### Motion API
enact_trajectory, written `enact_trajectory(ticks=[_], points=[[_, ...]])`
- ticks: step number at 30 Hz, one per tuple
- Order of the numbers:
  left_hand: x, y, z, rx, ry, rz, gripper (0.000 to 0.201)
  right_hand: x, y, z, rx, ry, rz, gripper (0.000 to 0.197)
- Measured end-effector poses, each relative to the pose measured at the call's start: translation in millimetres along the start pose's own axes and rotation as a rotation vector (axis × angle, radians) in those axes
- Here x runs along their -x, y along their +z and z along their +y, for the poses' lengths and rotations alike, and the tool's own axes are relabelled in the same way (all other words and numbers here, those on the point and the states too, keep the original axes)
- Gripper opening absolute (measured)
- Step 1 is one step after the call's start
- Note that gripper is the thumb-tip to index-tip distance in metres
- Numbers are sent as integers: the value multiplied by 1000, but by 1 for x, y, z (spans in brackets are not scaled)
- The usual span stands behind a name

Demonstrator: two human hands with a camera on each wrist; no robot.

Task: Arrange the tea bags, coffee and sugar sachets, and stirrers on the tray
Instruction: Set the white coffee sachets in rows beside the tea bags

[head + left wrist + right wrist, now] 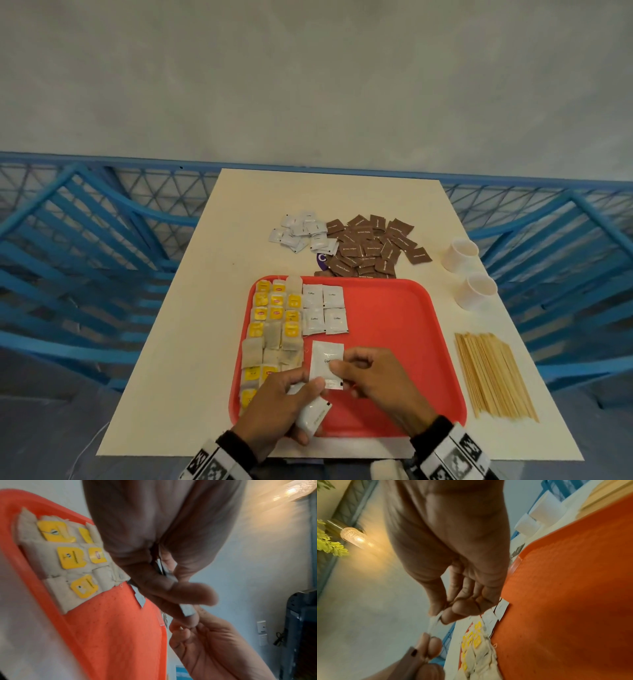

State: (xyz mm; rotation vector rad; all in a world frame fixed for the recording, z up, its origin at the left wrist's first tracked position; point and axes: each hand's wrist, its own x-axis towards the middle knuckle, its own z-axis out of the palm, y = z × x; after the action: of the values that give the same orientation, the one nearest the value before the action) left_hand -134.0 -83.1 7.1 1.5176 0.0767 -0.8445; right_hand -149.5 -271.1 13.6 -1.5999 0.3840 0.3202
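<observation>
So far you have the yellow-tagged paper tea bags [272, 329] filed in columns at 9 o'clock on the red plastic tray [394, 342], with four white coffee sachets [324, 309] squared up beside them. By my reckoning you are under halfway: the loose white sachets [303, 233] and brown sugar sachets [371, 246] lie heaped on the cream counter [212, 308] at 12 o'clock, and the wooden stirrers [493, 373] wait at 3 o'clock. Your right hand [380, 383] pinches the next white coffee sachet [327, 363] above the tray's near middle; your left hand [274, 411] touches its lower corner while curling round spare white sachets [313, 413].
</observation>
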Motion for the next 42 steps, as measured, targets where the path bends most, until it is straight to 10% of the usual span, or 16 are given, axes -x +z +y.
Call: enact_trajectory(ticks=[15,24,42], points=[[24,-57,-19,3,-78,196,22,-103,25,46,503,151,234,52],[21,-55,-17,-13,-71,187,22,-98,27,47,591,68,288,25],[20,-52,-6,35,-43,217,22,-85,38,48,729,6,244,38]])
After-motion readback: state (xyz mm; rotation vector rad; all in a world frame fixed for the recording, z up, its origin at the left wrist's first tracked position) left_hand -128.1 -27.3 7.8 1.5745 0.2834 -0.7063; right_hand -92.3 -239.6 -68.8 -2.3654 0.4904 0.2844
